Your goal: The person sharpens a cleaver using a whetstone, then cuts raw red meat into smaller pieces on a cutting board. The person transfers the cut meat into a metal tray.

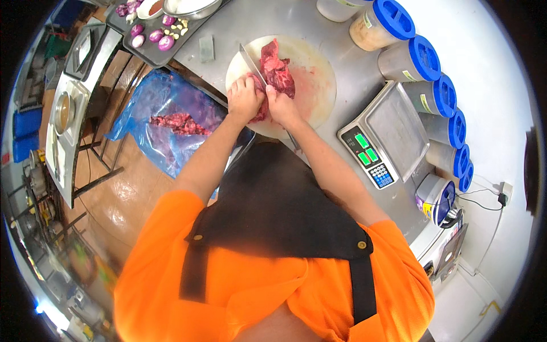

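A round white cutting board (316, 85) with red stains lies on the steel worktop in front of me. My right hand (280, 104) grips a kitchen knife (252, 62), its blade pointing away from me and to the left. My left hand (245, 97) presses on a piece of raw red meat (261, 112) just left of the blade, its fingers close to the knife. A larger piece of raw meat (277, 70) rests on the board to the right of the blade. The knife's handle is mostly hidden by my right hand.
More raw meat (181, 124) lies in a blue plastic bag (149, 147) at left. A dark tray (149, 53) holds red onions (166, 42) and garlic. A digital scale (384, 137) stands at right, beside blue-lidded tubs (406, 60). A small translucent block (207, 48) lies beyond the board.
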The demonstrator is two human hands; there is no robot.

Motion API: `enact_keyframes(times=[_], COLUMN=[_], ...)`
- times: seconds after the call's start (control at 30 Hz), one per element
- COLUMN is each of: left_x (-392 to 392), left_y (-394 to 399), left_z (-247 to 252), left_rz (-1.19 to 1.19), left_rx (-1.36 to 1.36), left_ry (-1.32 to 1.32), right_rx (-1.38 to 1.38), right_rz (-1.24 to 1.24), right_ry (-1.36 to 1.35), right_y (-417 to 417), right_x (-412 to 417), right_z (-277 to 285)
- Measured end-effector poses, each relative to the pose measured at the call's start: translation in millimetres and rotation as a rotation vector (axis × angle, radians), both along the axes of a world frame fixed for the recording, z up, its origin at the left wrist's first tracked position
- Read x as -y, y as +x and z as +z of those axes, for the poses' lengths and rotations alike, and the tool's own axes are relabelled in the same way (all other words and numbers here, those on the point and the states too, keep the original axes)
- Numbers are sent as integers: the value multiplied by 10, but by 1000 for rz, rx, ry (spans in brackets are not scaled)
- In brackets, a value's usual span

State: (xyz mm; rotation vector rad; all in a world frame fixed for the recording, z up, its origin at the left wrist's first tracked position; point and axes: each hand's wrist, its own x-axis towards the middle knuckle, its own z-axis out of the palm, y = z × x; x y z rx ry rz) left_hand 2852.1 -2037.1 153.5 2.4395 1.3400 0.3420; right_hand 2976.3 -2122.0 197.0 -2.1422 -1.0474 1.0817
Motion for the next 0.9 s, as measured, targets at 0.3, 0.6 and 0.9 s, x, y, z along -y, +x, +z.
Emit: enact_keyframes(times=[0.3, 0.6, 0.9], left_x=[6, -41, 128], left_y=[-10, -324, -539], left_z=[55, -259, 279], left_rz=[-53, 185, -59], left_rx=[64, 457, 244], left_ry=[-47, -86, 1], right_rx=[99, 66, 79], right_rz=[-12, -52, -204], right_ry=[-119, -146, -20], right_y=[7, 157, 510], right_x=[-58, 965, 965], right_z=[-210, -79, -358])
